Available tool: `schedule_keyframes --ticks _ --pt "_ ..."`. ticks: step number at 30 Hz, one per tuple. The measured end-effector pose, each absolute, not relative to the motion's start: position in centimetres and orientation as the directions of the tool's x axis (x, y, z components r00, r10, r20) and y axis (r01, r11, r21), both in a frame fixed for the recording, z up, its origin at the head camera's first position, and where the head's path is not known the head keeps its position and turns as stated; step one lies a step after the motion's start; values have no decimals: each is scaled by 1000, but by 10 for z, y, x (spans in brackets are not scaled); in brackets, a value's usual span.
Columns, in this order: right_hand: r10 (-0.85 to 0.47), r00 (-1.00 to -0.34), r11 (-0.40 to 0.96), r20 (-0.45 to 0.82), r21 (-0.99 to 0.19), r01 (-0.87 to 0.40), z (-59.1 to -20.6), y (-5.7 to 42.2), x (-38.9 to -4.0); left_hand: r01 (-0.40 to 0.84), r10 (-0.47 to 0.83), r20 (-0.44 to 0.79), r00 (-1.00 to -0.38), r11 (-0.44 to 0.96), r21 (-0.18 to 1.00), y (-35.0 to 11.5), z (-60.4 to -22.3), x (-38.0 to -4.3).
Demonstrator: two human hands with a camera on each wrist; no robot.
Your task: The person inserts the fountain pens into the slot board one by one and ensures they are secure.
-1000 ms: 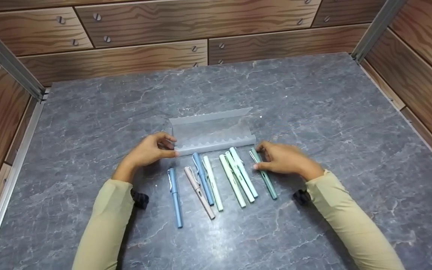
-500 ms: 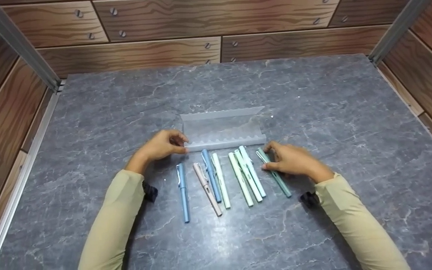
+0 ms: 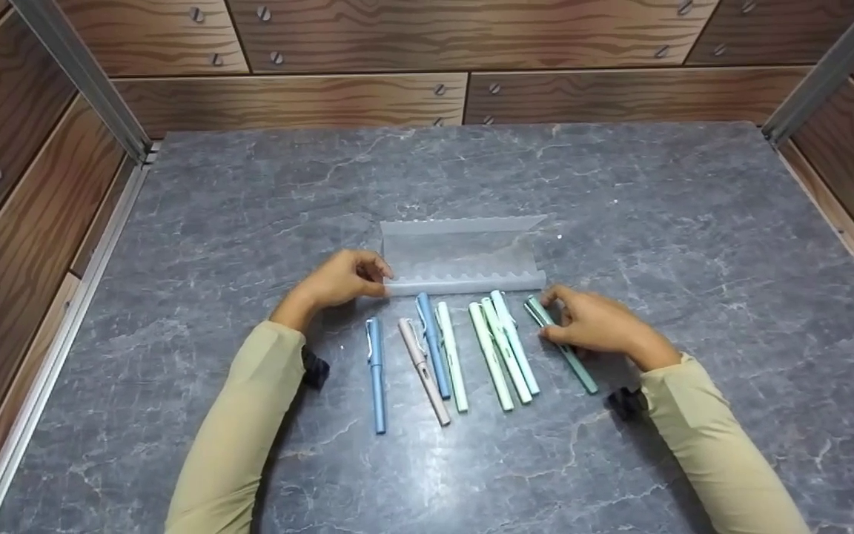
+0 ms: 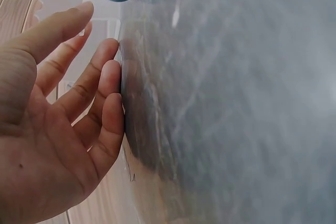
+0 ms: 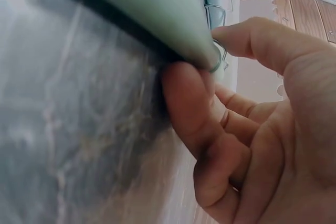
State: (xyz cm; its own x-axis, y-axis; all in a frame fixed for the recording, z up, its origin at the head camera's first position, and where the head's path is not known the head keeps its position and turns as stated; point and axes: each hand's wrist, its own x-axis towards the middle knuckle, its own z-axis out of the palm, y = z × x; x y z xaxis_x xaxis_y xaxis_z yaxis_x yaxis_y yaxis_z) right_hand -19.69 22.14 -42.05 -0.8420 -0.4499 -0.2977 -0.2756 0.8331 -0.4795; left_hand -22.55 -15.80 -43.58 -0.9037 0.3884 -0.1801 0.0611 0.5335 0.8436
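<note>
A clear plastic pen tray [image 3: 464,285] with notched edges lies mid-table. My left hand [image 3: 345,278] touches its left end with thumb and index finger; the other fingers are loosely bent in the left wrist view. My right hand [image 3: 599,322] pinches the clip end of a dark green pen [image 3: 581,368] between thumb and fingers, right of the other pens. Several capped pens lie in front of the tray: a blue pen [image 3: 377,378], a taupe pen [image 3: 427,378], another blue pen [image 3: 434,348], light green pens [image 3: 491,360] and a pale mint pen [image 3: 520,352].
The grey marbled tabletop [image 3: 308,189] is bordered by wood-patterned panels [image 3: 368,100] at the back and sides. Metal posts [image 3: 90,81] stand at the back corners. Small dark devices [image 3: 316,368] sit on both wrists.
The head view has shifted, so everything on the table appears farther right. The lower end of the dark green pen has swung slightly right. Left hand and tray keep their relation.
</note>
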Motion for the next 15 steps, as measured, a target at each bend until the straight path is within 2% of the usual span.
schedule_keyframes --ticks 10,15 --pt "-449 -829 820 -333 -522 -234 -422 222 -199 34 374 -202 -905 538 842 -156 -433 -225" --pt "-463 -820 786 -338 -583 -204 -421 226 -200 44 376 -190 -907 532 845 -156 -432 -225"
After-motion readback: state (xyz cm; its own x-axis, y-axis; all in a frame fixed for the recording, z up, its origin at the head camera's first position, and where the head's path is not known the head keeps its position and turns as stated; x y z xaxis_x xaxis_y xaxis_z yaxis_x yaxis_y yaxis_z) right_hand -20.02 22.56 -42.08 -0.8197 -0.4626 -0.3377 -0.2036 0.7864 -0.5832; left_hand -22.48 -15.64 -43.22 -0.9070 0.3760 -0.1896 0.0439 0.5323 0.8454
